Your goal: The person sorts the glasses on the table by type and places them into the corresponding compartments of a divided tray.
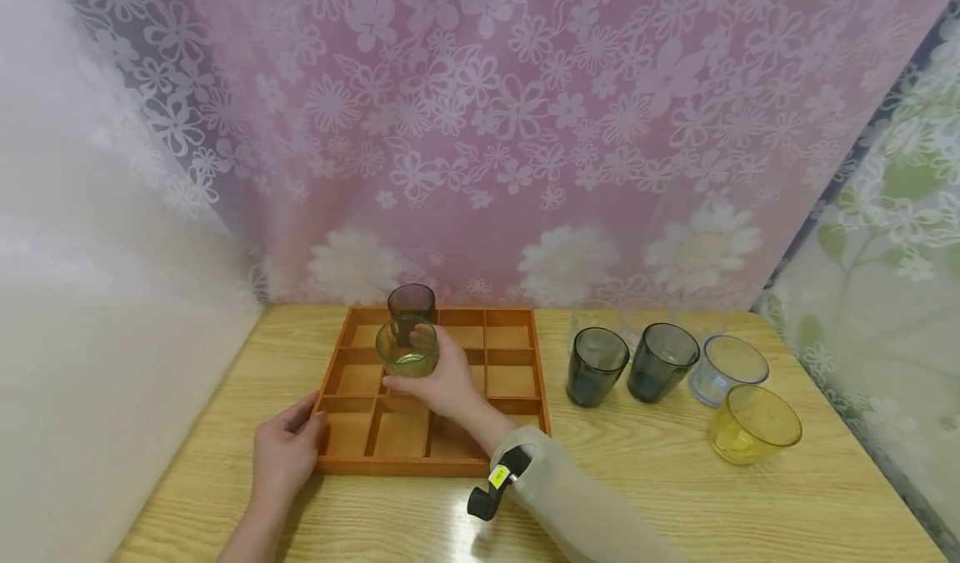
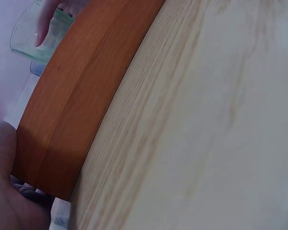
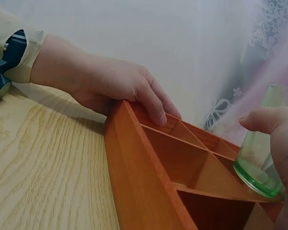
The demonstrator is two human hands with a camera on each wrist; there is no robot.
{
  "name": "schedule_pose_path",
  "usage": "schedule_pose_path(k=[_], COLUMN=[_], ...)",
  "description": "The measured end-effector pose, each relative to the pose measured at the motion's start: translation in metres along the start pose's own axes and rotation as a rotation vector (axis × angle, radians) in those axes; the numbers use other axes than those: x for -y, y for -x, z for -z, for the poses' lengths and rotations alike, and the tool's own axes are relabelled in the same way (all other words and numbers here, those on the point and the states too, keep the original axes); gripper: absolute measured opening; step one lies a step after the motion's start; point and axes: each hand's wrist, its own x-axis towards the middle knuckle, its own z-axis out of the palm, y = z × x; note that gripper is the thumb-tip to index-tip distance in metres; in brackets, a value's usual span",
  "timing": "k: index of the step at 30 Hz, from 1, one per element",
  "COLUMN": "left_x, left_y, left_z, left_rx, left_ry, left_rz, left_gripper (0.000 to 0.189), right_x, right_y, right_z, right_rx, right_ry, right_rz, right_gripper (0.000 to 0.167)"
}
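Note:
My right hand [image 1: 446, 380] grips a green glass [image 1: 405, 355] and holds it over the middle row of a wooden divided tray [image 1: 390, 466]. Thumb and fingers lie on either side of the glass, which in the right wrist view [image 3: 259, 163] shows its base above the compartments. At the tray's front left corner, my left hand [image 1: 285, 450] pinches the side wall, its thumb inside the rim; the right wrist view shows this hand [image 3: 120, 86] too. A purple glass [image 1: 412, 298] stands in the back row, partly hidden behind the green one.
Right of the tray stand two dark grey glasses [image 1: 596, 367] [image 1: 662, 363], a clear bluish glass [image 1: 727, 363] and a yellow glass [image 1: 753, 425]. Faint clear glasses [image 1: 595, 317] stand behind them. A floral curtain [image 1: 480, 130] closes off the table's back.

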Motion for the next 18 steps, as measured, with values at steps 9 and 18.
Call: schedule_pose_path(k=[9,18], left_x=[-0.0001,0.0008], left_y=[0.0005,-0.0005], left_z=[0.0011,-0.0007], left_rx=[0.023,0.010], left_ry=[-0.008,-0.009], left_rz=[0.018,0.007], left_gripper=[0.038,0.037], right_x=[-0.0028,-0.0051], right_y=[-0.0006,-0.0011], right_z=[-0.0001,0.0012], right_rx=[0.024,0.031], right_ry=[0.009,0.065], right_rz=[-0.026,-0.022], right_gripper=[0.088,0.090])
